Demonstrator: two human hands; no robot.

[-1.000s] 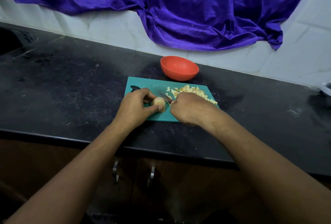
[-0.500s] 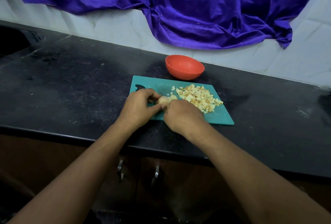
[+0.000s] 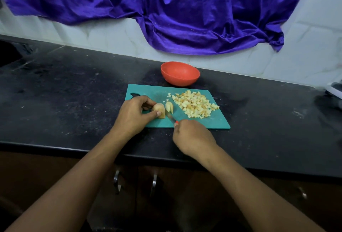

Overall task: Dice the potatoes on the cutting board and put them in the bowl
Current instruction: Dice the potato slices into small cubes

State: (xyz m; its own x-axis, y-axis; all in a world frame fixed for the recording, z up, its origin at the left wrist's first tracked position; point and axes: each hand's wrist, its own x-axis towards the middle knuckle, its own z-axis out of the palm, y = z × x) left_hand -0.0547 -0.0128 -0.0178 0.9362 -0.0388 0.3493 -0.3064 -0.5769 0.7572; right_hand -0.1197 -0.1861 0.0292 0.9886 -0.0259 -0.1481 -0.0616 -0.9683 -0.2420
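A: Biggest first: we see a purple cloth (image 3: 185,9) draped over the white tiled wall (image 3: 305,50), and under it the black counter (image 3: 74,92).

B: On the counter we have the teal cutting board (image 3: 212,123), near the front edge. Its right half carries a heap of diced potato (image 3: 196,104).

A: The orange bowl (image 3: 180,74) stands on the counter just behind the board's far edge.

B: Now our hands. The left hand (image 3: 133,117) rests on the board's left part, with thumb and fingertips pinching the potato piece (image 3: 160,110), whose cut face is turned to the right.

A: The right hand (image 3: 192,137) sits at the board's near edge, with its fingers curled round the knife (image 3: 172,117). We see only a bit of red handle and the blade, which lies on the board angled up towards the potato piece.

B: Smallest, a cut slice (image 3: 169,106) leans just right of the held piece, between it and the heap.
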